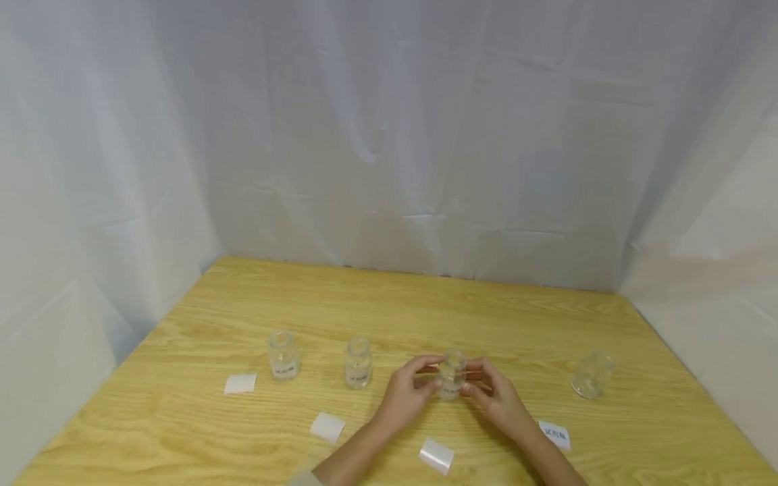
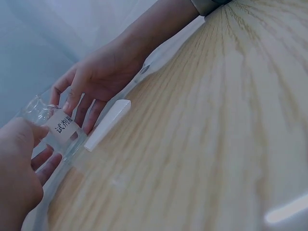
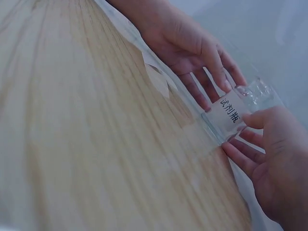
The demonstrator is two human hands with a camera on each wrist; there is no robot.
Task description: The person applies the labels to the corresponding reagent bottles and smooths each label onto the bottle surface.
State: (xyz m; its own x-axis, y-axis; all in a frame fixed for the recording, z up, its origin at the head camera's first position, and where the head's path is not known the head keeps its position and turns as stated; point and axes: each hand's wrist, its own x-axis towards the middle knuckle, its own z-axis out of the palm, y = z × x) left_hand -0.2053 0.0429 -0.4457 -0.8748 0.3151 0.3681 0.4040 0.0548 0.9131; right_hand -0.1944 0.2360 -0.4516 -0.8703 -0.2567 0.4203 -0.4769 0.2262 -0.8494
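Observation:
Both hands hold a small clear glass reagent bottle (image 1: 451,375) upright between them, near the middle of the table. The left hand (image 1: 404,393) has its thumb and fingers around the left side of the bottle. From the other side, the right hand (image 1: 497,399) grips it the same way. A white label (image 2: 63,126) with printed black characters faces the person, and a thumb presses near each end of the label (image 3: 230,109). In both wrist views the bottle's base is at or very close to the tabletop.
Two labelled glass bottles (image 1: 283,356) (image 1: 358,364) stand to the left. An unlabelled glass bottle (image 1: 592,375) is at the right. A printed label (image 1: 554,435) lies near the right forearm, and blank white pieces (image 1: 240,383) (image 1: 327,426) (image 1: 436,455) lie on the wooden table (image 1: 182,412). White curtains (image 1: 419,135) surround it.

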